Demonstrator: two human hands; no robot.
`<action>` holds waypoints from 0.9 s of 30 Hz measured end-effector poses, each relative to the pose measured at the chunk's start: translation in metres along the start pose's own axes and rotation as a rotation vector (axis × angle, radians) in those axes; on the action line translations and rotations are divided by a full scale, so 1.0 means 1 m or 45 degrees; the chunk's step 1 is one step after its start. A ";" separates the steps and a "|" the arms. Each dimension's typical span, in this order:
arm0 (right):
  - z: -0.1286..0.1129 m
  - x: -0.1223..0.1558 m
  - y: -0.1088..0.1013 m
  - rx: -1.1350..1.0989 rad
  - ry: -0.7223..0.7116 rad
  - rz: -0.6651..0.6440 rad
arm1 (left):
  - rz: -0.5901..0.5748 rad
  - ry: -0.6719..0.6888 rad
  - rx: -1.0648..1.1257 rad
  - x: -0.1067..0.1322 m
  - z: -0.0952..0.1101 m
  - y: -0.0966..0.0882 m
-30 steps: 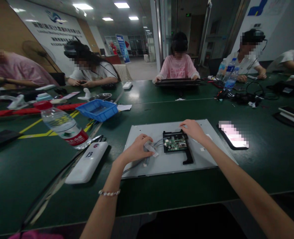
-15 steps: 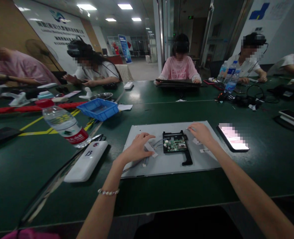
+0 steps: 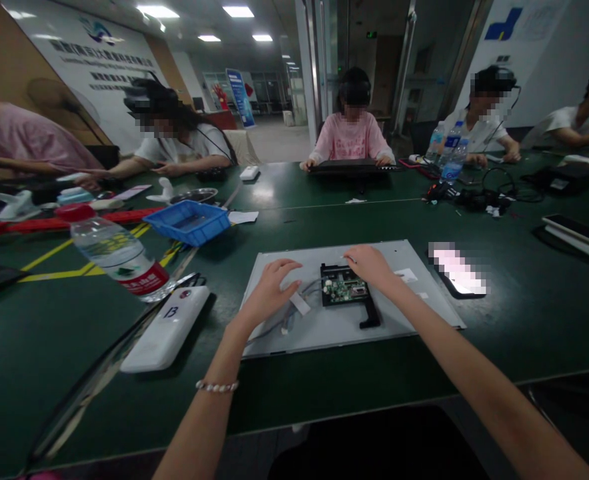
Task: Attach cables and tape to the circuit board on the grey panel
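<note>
A light grey flat panel (image 3: 274, 267) lies on the table in front of me. On it sits a black plastic bracket (image 3: 371, 313) around a green circuit board (image 3: 342, 291). My left hand (image 3: 273, 288) hovers over the panel's left part, thumb and fingers apart, with nothing between them. Just beside its thumb are grey cables (image 3: 274, 327) and a white tag (image 3: 300, 304). Over the bracket's upper right corner is my right hand (image 3: 372, 268), its fingers pinched together. A small pale speck shows at the fingertips, too small to name.
Left of the panel lie a white power bank (image 3: 167, 330) marked 13, a tilted water bottle (image 3: 119, 257) and a blue tray (image 3: 189, 223). A phone (image 3: 457, 270) with a lit screen lies to the right. Several people sit across the green table (image 3: 299, 220).
My right hand has moved left, from beside the bracket to over its upper right corner. My left hand has lifted slightly off the white tag, and its fingers have spread. The view has shifted slightly.
</note>
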State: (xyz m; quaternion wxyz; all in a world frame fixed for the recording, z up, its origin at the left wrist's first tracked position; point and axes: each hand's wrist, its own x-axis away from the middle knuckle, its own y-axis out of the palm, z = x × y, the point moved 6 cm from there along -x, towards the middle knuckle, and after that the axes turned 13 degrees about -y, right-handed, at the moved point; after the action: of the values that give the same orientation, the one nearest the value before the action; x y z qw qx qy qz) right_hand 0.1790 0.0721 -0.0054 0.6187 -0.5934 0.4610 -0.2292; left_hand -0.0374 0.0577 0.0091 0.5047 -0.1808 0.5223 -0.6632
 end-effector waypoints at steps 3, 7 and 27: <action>-0.003 0.001 0.006 0.035 0.018 -0.072 | 0.003 0.013 -0.009 0.000 0.003 0.001; -0.005 0.004 0.009 0.042 0.021 -0.135 | -0.001 0.032 -0.036 0.000 0.004 0.005; -0.011 0.010 0.008 -0.013 -0.019 -0.111 | -0.002 0.052 -0.097 0.001 0.003 0.011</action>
State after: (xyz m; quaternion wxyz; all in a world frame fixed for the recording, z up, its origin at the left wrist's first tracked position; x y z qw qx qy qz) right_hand 0.1723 0.0591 -0.0146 0.6084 -0.6178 0.4314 -0.2490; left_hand -0.0304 0.0564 0.0008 0.4862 -0.1867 0.5571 -0.6468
